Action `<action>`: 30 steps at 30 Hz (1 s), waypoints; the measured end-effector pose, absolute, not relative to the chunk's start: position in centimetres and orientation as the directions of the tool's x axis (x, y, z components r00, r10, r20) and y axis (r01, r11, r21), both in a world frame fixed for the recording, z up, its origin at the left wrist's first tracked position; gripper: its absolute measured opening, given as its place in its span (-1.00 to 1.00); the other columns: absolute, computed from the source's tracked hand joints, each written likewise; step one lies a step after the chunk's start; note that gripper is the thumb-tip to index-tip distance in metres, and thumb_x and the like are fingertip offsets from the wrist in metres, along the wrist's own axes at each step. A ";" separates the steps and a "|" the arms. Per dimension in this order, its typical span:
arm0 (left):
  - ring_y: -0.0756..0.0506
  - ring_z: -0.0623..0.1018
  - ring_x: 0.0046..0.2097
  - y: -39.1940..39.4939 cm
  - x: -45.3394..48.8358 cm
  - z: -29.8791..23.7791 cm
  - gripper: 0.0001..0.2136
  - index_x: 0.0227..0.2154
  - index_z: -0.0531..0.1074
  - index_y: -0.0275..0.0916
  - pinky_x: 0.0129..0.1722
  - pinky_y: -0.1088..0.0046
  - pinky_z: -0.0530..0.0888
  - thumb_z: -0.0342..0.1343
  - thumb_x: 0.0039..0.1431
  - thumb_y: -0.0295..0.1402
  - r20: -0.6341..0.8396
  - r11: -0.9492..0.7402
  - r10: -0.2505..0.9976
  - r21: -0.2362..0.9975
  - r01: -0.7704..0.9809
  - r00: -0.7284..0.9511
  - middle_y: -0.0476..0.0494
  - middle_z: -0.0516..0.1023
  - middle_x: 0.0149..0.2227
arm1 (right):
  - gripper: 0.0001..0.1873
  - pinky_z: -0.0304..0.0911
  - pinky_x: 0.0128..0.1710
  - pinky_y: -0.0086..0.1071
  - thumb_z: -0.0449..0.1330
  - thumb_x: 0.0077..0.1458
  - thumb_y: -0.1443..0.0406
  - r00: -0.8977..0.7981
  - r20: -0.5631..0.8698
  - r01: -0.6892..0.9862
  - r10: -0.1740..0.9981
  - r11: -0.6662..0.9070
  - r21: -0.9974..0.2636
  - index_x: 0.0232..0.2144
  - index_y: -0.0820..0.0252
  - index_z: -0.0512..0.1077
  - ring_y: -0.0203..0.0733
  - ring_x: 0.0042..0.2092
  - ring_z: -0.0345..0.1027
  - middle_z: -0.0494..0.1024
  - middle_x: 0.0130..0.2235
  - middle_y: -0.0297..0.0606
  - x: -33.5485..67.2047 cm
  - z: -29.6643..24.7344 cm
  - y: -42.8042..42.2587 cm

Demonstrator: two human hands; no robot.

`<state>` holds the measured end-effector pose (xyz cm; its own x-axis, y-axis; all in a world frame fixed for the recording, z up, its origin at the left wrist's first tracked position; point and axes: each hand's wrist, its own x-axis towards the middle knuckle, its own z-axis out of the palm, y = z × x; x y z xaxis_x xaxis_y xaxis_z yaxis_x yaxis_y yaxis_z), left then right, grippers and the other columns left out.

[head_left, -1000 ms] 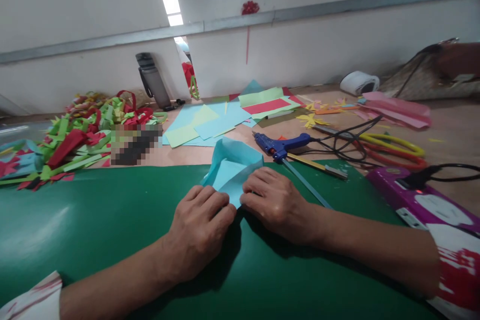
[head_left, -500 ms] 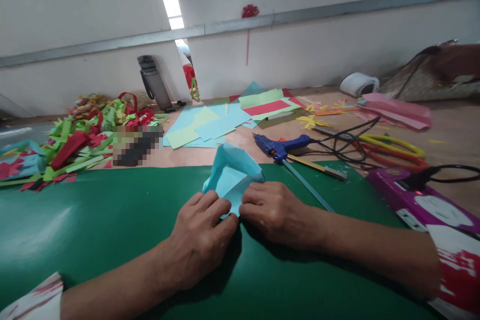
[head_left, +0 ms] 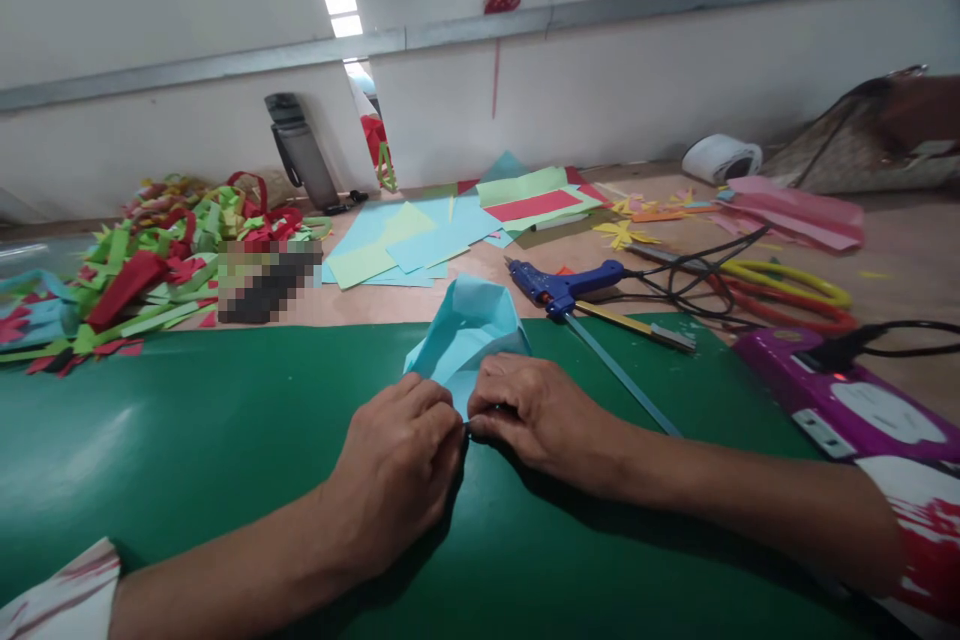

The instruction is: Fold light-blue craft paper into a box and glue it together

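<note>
A light-blue folded paper box (head_left: pixel 480 312), its inside showing and its walls standing up, rests on the green mat (head_left: pixel 225 440) in front of me. My left hand (head_left: pixel 405 445) pinches the near left part of its edge, knuckles up. At the near right part, my right hand (head_left: pixel 532 410) grips the same paper with thumb and bent fingers. Both sets of fingertips nearly meet at the near edge, and they hide that part of the paper. Just beyond my right hand lies a blue glue gun (head_left: pixel 562 288) with a pale glue stick in its back.
Behind the box lie coloured paper sheets (head_left: pixel 420 240). Paper strips heap up at left (head_left: pixel 165 260) beside a grey bottle (head_left: pixel 304 155). To the right are a cutter knife (head_left: pixel 637 325), scissors with yellow and orange handles (head_left: pixel 787 285), black cable and a purple power strip (head_left: pixel 847 400).
The box's walls stand more upright and its opening looks rounder. My right hand has shifted slightly left, its thumb and fingers now pinching at the near edge. My left hand keeps its hold.
</note>
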<state>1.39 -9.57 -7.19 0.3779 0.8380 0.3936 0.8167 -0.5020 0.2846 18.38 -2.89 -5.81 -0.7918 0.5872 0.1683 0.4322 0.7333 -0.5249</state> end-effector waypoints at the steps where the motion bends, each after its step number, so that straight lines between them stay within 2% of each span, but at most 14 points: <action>1: -0.05 0.38 -0.37 -9.6 1.3 -7.2 -0.80 -0.49 0.40 -0.29 -0.35 0.40 0.34 -0.07 0.18 -0.48 0.400 -0.503 0.837 0.288 0.815 0.375 -0.13 0.44 -0.44 | -0.87 0.03 -0.38 -0.47 0.16 0.05 0.35 -0.791 0.157 0.445 0.591 0.732 -0.517 -0.52 0.26 0.40 -0.33 -0.37 0.17 0.35 -0.47 -0.35 18.3 -5.7 -3.0; 6: -0.05 0.42 -0.35 -10.2 0.7 -7.1 -0.84 -0.40 0.43 -0.27 -0.33 0.41 0.39 -0.05 0.17 -0.47 0.427 -0.514 0.822 0.272 0.813 0.377 -0.11 0.48 -0.44 | -0.80 -0.02 -0.41 -0.47 0.10 0.04 0.42 -0.777 0.109 0.508 0.620 0.720 -0.474 -0.60 0.27 0.31 -0.37 -0.41 0.13 0.31 -0.51 -0.37 17.9 -5.1 -3.3; 12: -0.07 0.44 -0.32 -10.8 0.3 -6.6 -0.82 -0.46 0.45 -0.27 -0.30 0.38 0.44 -0.03 0.17 -0.48 0.496 -0.592 0.758 0.248 0.767 0.425 -0.08 0.56 -0.36 | -0.74 -0.07 -0.45 -0.45 0.05 0.05 0.40 -0.751 0.081 0.563 0.655 0.701 -0.438 -0.66 0.26 0.24 -0.38 -0.46 0.08 0.26 -0.55 -0.38 17.3 -4.9 -3.3; 20: -0.09 0.46 -0.31 -11.1 0.2 -6.6 -0.85 -0.42 0.47 -0.34 -0.29 0.35 0.47 0.00 0.16 -0.51 0.565 -0.662 0.680 0.198 0.723 0.468 -0.15 0.56 -0.37 | -0.75 -0.13 -0.49 -0.42 0.06 -0.03 0.40 -0.701 -0.009 0.662 0.713 0.646 -0.379 -0.70 0.25 0.17 -0.39 -0.51 0.03 0.22 -0.60 -0.39 16.7 -4.3 -3.3; 30: -0.08 0.40 -0.33 -11.0 0.3 -6.4 -0.84 -0.33 0.46 -0.31 -0.34 0.35 0.43 -0.04 0.19 -0.49 0.446 -0.619 0.757 0.257 0.742 0.477 -0.14 0.47 -0.45 | -0.79 -0.11 -0.49 -0.41 0.06 -0.07 0.43 -0.706 -0.009 0.666 0.708 0.660 -0.347 -0.70 0.25 0.25 -0.36 -0.51 0.06 0.28 -0.60 -0.35 16.4 -4.0 -3.6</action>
<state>0.29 -10.97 -6.42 0.4771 0.7574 0.4458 0.7422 -0.6189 0.2571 16.42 -3.55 -3.96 -0.7061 0.7081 -0.0092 0.6664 0.6600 -0.3469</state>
